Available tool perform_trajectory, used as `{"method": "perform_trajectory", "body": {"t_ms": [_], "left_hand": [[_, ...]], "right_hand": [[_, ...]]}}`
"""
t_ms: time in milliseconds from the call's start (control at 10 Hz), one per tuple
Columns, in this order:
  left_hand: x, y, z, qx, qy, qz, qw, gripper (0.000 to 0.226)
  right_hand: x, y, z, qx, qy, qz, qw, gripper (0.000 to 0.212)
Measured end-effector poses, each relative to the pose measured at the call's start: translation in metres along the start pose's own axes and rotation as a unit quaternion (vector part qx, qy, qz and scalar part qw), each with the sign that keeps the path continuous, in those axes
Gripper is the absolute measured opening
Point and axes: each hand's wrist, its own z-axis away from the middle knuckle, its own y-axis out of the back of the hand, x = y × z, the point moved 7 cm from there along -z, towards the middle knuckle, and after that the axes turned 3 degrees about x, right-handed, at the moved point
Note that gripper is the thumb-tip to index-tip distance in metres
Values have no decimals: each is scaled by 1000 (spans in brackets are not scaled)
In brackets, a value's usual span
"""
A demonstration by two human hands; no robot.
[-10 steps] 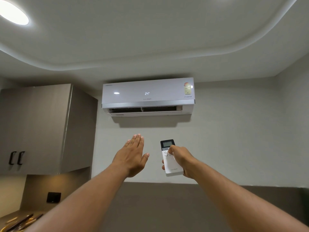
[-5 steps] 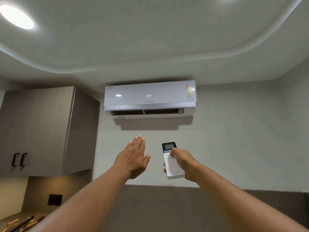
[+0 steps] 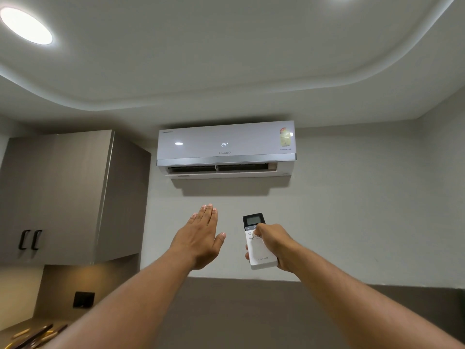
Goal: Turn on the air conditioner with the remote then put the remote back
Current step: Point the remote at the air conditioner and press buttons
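The white air conditioner (image 3: 226,147) hangs high on the wall, its display reading 24 and its bottom flap open. My right hand (image 3: 273,244) holds the white remote (image 3: 259,250) upright, pointed at the unit, with the thumb on the buttons just under the remote's dark screen. My left hand (image 3: 201,238) is raised beside it, flat and empty, palm toward the wall and fingers together pointing up.
A grey wall cabinet (image 3: 70,197) with black handles hangs at the left. Below it sits a counter corner with some utensils (image 3: 32,336) and a black wall socket (image 3: 83,299). A round ceiling light (image 3: 25,25) glows at top left.
Both hands and the unit sit slightly lower in the view as my head tilted up. The hands' pose, the remote and the 24 display look the same.
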Motion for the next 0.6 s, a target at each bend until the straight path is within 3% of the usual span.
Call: {"method": "perform_trajectory", "body": {"t_ms": [600], "left_hand": [[0,6,2,-1,-1,-2,1000,71]], "right_hand": [[-4,0,4,-2,2,-4,1000,31]]}}
